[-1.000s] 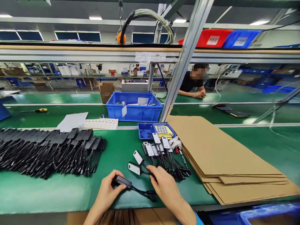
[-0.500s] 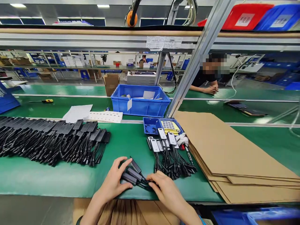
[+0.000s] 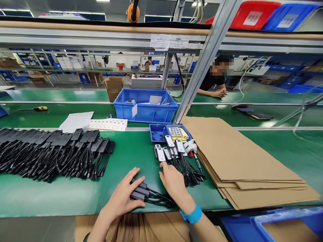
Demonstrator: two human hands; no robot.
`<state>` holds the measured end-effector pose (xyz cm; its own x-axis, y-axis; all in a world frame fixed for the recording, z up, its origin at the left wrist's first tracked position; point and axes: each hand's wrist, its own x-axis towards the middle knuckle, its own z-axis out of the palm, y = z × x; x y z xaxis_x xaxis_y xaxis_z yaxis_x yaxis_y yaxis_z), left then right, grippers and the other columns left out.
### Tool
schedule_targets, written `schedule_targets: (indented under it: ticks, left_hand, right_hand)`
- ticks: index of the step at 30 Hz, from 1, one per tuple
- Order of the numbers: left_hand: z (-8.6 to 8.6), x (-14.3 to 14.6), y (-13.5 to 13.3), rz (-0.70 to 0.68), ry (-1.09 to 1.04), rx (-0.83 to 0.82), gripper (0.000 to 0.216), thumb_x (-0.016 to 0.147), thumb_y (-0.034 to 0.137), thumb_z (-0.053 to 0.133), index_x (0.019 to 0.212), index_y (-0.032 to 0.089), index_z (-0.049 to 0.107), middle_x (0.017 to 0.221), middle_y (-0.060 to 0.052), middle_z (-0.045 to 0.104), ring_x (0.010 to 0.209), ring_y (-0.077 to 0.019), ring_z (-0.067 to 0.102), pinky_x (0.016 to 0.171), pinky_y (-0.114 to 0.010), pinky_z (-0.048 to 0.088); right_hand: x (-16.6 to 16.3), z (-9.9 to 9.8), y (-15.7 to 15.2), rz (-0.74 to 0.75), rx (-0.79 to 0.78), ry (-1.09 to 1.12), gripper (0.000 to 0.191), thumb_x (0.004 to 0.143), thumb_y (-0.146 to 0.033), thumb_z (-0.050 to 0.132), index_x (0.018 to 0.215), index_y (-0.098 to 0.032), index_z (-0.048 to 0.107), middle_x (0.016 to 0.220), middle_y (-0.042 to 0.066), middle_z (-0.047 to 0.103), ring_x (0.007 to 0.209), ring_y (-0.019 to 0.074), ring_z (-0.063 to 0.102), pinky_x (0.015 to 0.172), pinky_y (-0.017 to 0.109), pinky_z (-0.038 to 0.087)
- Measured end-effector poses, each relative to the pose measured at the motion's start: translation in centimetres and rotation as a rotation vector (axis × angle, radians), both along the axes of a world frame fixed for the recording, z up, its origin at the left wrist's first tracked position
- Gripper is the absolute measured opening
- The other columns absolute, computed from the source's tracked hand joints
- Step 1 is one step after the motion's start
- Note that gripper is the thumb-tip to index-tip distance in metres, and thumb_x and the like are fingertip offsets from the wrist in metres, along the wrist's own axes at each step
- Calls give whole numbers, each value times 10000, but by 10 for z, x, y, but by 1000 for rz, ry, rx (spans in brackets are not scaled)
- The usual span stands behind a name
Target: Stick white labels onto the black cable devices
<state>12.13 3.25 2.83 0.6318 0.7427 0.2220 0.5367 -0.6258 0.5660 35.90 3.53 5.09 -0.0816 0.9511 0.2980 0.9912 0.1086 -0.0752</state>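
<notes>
My left hand (image 3: 124, 193) rests with fingers spread around a few black cabled modules (image 3: 140, 194), touching their ends. They lie side by side on the green bench, with their leads pointing right. My right hand (image 3: 175, 183) reaches over to a group of white-faced cabled modules (image 3: 180, 146). Its index fingertip is at the lower end of the nearest one, and the thumb is held apart; the other fingers are curled and partly hidden. Black cables of that group trail toward me beside the hand. A long row of black cabled modules (image 3: 63, 139) lies at the left.
Behind the white-faced group sit a small blue tray (image 3: 153, 126) and a yellow label sheet (image 3: 179, 133). Flat cardboard sheets (image 3: 242, 158) are stacked at right. A large blue bin (image 3: 146, 114) and papers (image 3: 75, 121) lie farther back. A slanted metal post (image 3: 202, 67) rises by the cardboard; another person leans beyond.
My right hand has let go of the black modules' cables and moved up to the white-faced group. My left hand stays by the black modules, which now lie closer together. The view has shifted slightly.
</notes>
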Motion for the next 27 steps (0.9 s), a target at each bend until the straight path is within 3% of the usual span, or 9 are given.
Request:
schedule_targets:
  ticks: [3, 8, 11, 13, 16, 19, 23, 27]
  left_hand:
    - [0, -1, -2, 21, 1, -34, 785, 747, 474, 727, 1424, 315, 364, 1547, -128, 242, 1399, -349, 275, 1080, -534, 379]
    - [5, 1, -2, 79, -66, -25, 756, 712, 475, 757, 1352, 250, 424, 1477, -173, 310, 1341, -362, 330, 1043, -544, 406]
    - [8, 2, -2, 72, -70, 9, 944, 697, 468, 774, 1461, 269, 257, 1531, -186, 190, 1384, -391, 234, 1063, -585, 357]
    - [9, 2, -1, 16, -28, 21, 922, 699, 476, 770, 1461, 304, 279, 1558, -157, 153, 1408, -409, 164, 1075, -605, 326]
    - [8, 0, 1, -23, -14, 17, 746, 707, 515, 748, 1357, 291, 457, 1543, -133, 229, 1414, -402, 159, 1087, -594, 316]
    - [7, 0, 1, -16, -50, 28, 702, 704, 556, 730, 1300, 258, 508, 1521, -149, 252, 1409, -399, 174, 1094, -591, 304]
    - [8, 0, 0, 24, -67, 43, 662, 662, 527, 775, 1216, 240, 554, 1525, -162, 175, 1407, -451, 106, 1076, -647, 276]
    - [8, 0, -2, 77, -62, 62, 628, 642, 522, 791, 1146, 226, 561, 1530, -160, 98, 1411, -468, 25, 1072, -669, 246]
  right_hand:
    - [-3, 5, -10, 89, 61, 45, 208, 841, -11, 492, 940, -190, 529, 732, 30, 608, 739, 225, 577, 599, 301, 383]
    - [-8, 13, -25, 339, 41, 43, 253, 866, 30, 432, 883, -185, 564, 788, 37, 594, 744, 211, 514, 640, 318, 359]
    - [-9, 14, -31, 475, 0, 7, 228, 892, 0, 474, 819, -192, 572, 796, 35, 603, 732, 210, 488, 641, 334, 342]
    - [-7, 16, -33, 523, -50, 44, 212, 892, -17, 509, 812, -198, 587, 824, 34, 623, 746, 206, 493, 656, 338, 354]
    - [-3, 24, -29, 534, -174, 254, 196, 888, -36, 531, 850, -212, 607, 885, 19, 638, 823, 189, 528, 728, 320, 415]
    - [-8, 29, -16, 448, -229, 438, 180, 902, -80, 524, 1005, -205, 603, 996, 42, 642, 944, 201, 555, 827, 331, 471]
    - [-27, 22, 11, 434, -281, 487, 432, 926, -167, 511, 1351, -186, 440, 1313, 117, 536, 1168, 249, 498, 974, 416, 442]
    - [-36, 14, 31, 488, -412, 567, 499, 896, -168, 552, 1379, -148, 427, 1254, 139, 552, 1155, 249, 509, 991, 415, 429]
